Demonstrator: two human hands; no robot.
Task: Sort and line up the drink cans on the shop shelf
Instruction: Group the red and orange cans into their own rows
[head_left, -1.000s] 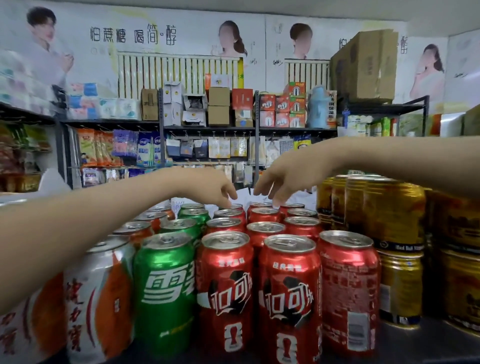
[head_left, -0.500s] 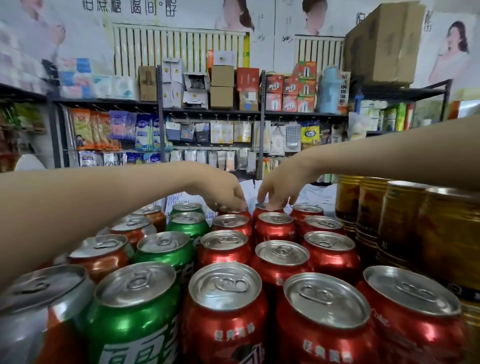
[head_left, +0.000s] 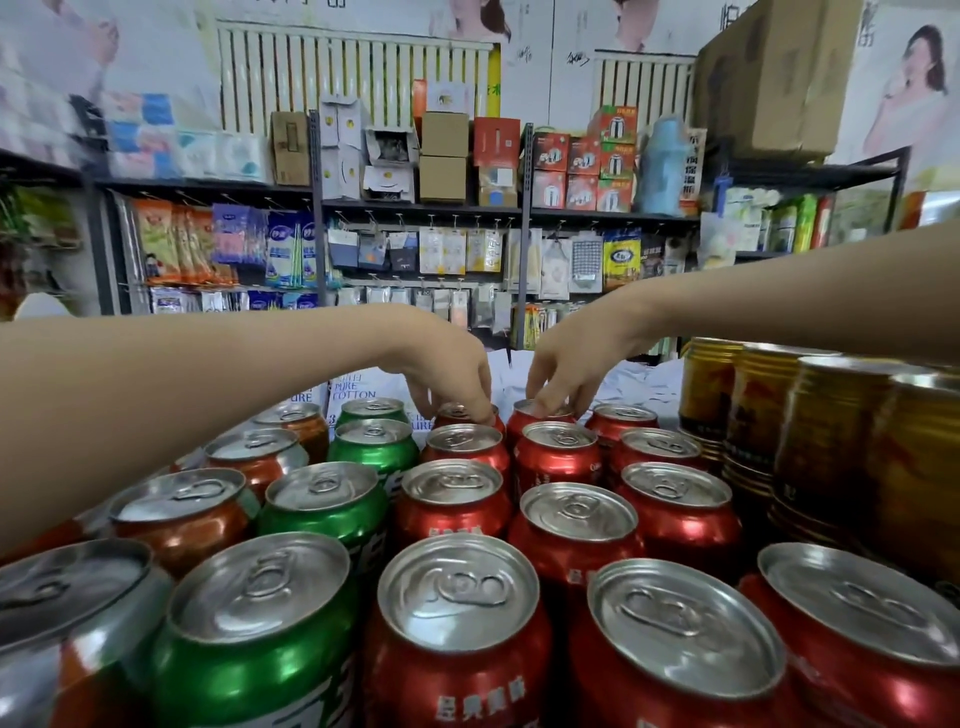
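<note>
Currently left hand (head_left: 451, 371) curls its fingers down onto the back-row red aluminium can (head_left: 453, 413); right hand (head_left: 574, 358) pinches the rim of the neighbouring red aluminium can (head_left: 521, 413) just right. Both cans upright, long axis vertical, tops up, far middle of the block. Bodies hidden behind nearer red cans (head_left: 558, 460); labels unreadable.

Cola cans (head_left: 576, 512): three columns. Left of them, two more soda columns (head_left: 324, 491); right of them, stacked cans (head_left: 826, 415). My left grip (head_left: 457, 374), right grip (head_left: 571, 364) atop their back row.
</note>
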